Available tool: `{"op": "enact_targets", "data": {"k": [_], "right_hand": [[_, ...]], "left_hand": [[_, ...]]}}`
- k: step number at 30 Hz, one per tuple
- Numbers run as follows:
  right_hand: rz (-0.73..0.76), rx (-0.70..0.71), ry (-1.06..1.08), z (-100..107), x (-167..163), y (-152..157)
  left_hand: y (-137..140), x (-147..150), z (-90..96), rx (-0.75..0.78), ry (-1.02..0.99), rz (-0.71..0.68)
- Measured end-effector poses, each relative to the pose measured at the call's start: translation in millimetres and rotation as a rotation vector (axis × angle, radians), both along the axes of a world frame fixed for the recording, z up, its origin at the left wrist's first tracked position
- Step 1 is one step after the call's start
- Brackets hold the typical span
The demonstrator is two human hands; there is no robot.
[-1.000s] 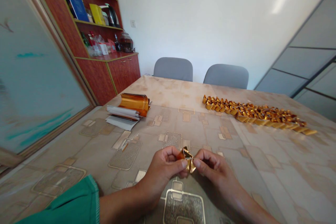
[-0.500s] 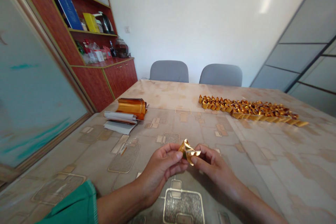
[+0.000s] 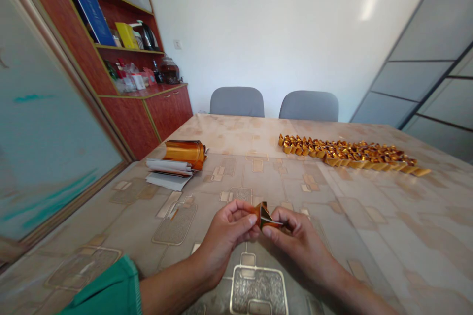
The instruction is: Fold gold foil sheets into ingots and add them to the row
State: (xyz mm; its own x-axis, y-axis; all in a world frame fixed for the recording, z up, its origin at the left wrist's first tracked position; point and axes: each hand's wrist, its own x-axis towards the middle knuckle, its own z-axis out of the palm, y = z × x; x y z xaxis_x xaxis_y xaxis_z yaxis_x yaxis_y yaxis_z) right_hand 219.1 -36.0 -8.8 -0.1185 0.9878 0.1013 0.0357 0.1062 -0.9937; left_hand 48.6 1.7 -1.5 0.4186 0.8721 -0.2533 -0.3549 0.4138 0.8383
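A small piece of folded gold foil paper (image 3: 263, 215) is held between my two hands, above the near middle of the table. My left hand (image 3: 236, 224) pinches its left end between thumb and fingers. On the right end, my right hand (image 3: 291, 229) grips it with the thumb in front and the fingers behind. An open, dark hollow shows in the fold, facing me. Fingers cover both ends of the piece.
Rows of folded gold foil pieces (image 3: 347, 152) stand at the back right of the patterned tablecloth (image 3: 207, 266). A stack of gold and white foil sheets (image 3: 185, 157) lies curled at the left. Two grey chairs (image 3: 236, 101) stand behind the table, beside a red cabinet (image 3: 162, 113).
The foil piece has turned in my hands, so its hollow now shows more. My right fingers have shifted slightly along its right end. The camera view has moved a little.
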Motion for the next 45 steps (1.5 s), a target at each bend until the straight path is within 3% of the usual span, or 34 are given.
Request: {"op": "enact_targets", "data": {"k": [8,15,19,23,28,35,40,45], "right_hand": [[0.004,0.015,0.014,-1,3,0],[-0.016,-0.020,-0.001,-8,4,2],[-0.077,0.006,0.023,-12,7,7],[-0.174,0.067,0.033,-4,9,10],[-0.222,0.137,0.023,11,2,4],[-0.215,0.150,-0.046,6,-2,-1],[-0.224,0.198,-0.130,14,-7,-3],[-0.105,-0.035,0.260,25,-12,-3]], "left_hand": [[-1,3,8.5,0.121,0.100,-0.002],[-2,5,1.6,0.240,0.188,-0.018],[-3,7,2.2,0.207,0.117,-0.017],[-3,7,5.9,0.237,0.099,0.042],[-6,9,7.0,0.262,0.099,-0.021],[-6,10,6.4,0.341,0.197,0.086],[-6,8,10.9,0.209,0.130,0.041],[2,4,12.5,0.040,-0.067,-0.108]]}}
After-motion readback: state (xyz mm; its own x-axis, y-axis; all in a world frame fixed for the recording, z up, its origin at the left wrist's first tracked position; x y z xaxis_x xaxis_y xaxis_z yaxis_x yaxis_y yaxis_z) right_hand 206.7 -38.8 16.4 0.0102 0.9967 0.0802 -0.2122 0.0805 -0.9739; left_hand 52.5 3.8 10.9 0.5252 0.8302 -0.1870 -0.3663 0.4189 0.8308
